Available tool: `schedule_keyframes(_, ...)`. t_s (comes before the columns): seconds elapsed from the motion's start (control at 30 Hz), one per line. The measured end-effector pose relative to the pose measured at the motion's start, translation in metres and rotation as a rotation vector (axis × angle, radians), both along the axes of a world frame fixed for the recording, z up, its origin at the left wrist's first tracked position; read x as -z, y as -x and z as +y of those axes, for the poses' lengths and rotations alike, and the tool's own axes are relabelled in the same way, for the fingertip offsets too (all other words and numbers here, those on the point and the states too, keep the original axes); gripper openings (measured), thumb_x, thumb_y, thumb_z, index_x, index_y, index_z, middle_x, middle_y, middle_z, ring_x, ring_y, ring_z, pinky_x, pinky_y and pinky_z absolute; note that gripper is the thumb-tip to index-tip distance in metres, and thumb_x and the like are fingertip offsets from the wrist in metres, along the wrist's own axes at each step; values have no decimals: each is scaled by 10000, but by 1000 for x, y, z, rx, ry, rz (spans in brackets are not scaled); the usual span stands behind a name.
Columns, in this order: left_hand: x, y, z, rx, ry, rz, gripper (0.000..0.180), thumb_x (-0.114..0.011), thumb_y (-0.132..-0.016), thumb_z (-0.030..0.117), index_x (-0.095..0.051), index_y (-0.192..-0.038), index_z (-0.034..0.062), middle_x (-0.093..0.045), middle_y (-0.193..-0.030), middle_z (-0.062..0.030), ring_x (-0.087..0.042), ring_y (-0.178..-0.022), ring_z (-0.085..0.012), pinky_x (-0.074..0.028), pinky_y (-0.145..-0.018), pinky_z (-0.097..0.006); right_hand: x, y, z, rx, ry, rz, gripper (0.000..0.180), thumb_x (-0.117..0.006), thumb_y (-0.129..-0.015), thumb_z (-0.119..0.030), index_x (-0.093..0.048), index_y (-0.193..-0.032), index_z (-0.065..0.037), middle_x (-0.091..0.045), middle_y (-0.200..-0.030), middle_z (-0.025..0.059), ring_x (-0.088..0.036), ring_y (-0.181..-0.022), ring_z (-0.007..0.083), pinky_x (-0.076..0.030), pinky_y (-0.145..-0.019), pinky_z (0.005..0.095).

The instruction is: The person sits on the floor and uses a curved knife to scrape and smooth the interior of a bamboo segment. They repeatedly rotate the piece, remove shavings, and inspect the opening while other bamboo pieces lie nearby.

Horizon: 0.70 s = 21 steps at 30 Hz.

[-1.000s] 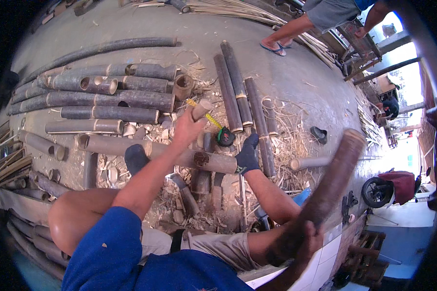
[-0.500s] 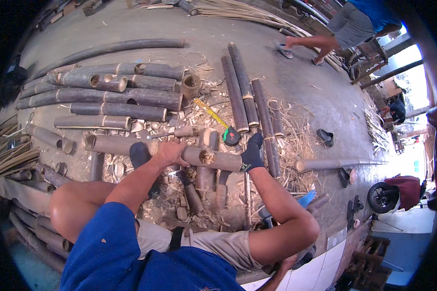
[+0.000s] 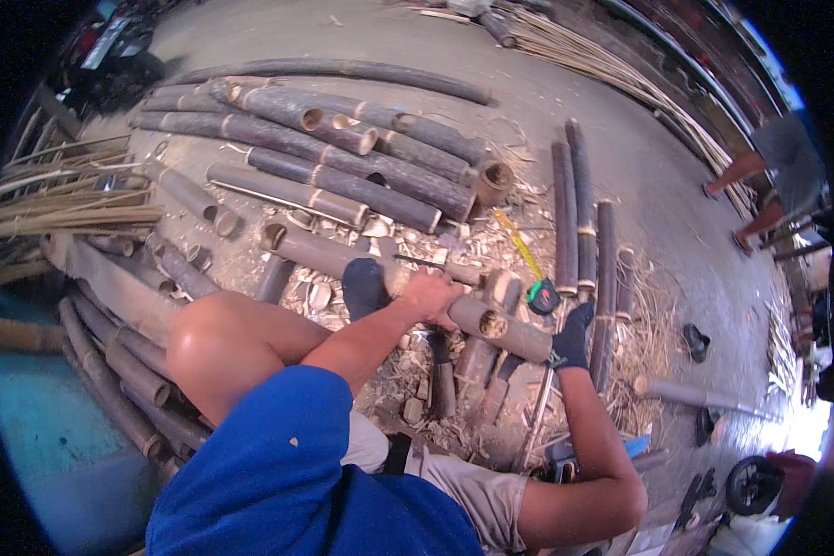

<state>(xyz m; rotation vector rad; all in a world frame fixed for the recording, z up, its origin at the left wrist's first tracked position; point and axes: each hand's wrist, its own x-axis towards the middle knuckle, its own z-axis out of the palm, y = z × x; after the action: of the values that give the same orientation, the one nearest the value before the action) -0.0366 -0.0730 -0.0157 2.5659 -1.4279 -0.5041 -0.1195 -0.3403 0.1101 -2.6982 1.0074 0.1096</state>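
Note:
My left hand [image 3: 429, 296] is wrapped over the middle of a brown bamboo pole [image 3: 519, 335] that lies crosswise in front of me. To the right of my fingers, a round hole [image 3: 493, 324] is cut in the pole's upper side. My feet in dark socks rest against it, the left sock [image 3: 365, 289] left of my hand and the right sock [image 3: 574, 335] at its right end. Shorter bamboo pieces [image 3: 478, 360] lie beneath the pole. My right hand is out of sight. Just beyond the pole's right part sits a tape measure [image 3: 543, 296] with its yellow blade pulled out.
Several dark bamboo poles [image 3: 343, 171] lie at the far left, with upright-looking lengths [image 3: 565, 218] at right. Wood chips [image 3: 435, 243] and shavings cover the floor. More bamboo [image 3: 120, 361] is stacked at my left. A person [image 3: 778, 171] stands far right; a parked motorbike [image 3: 755, 482] is lower right.
My view has swung left, so the scene sits farther right. My left hand stays on the pole. My right hand, seen earlier low beside my right leg, has gone out of sight.

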Motion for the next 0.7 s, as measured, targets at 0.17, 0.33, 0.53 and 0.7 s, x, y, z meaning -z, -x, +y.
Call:
schedule_keyframes(0.17, -2, -2, 0, 2, 18, 35, 829, -809, -615, 701, -633, -1218, 160, -675, -1135, -144, -647, -1125, -347, -479, -964, -545, 29, 26, -15, 69, -30, 51, 475, -649, -989, -337, -614, -1305, 17, -713, -1049, 167, -672, -924, 269, -528, -802, 381)
schedule_keyframes(0.33, -4, -3, -4, 33, 44, 24, 864, -806, -596, 710, -609, -1235, 164, -674, -1074, -167, -670, -1040, -377, -531, -866, -499, 40, 145, -15, 189, -100, 17, 439, -626, -1011, -321, -622, -1298, 11, -718, -1018, 149, -673, -893, 246, -531, -774, 369)
schedule_keyframes(0.53, -8, -2, -6, 32, 34, -15, 874, -792, -595, 728, -644, -1237, 154, -678, -1114, -130, -648, -1094, -335, -510, -923, -479, -19, 402, 7, 791, -39, 20, 398, -597, -1037, -302, -631, -1290, 4, -723, -982, 127, -673, -855, 218, -534, -741, 355)
schedule_keyframes(0.7, -9, 0, -8, 25, -36, 44, 869, -760, -605, 756, -650, -1212, 143, -679, -1177, -102, -625, -1161, -296, -491, -970, -469, -132, 453, 3, 963, 480, -703, 376, -582, -1052, -275, -616, -1309, -3, -716, -975, 102, -665, -824, 184, -536, -713, 328)
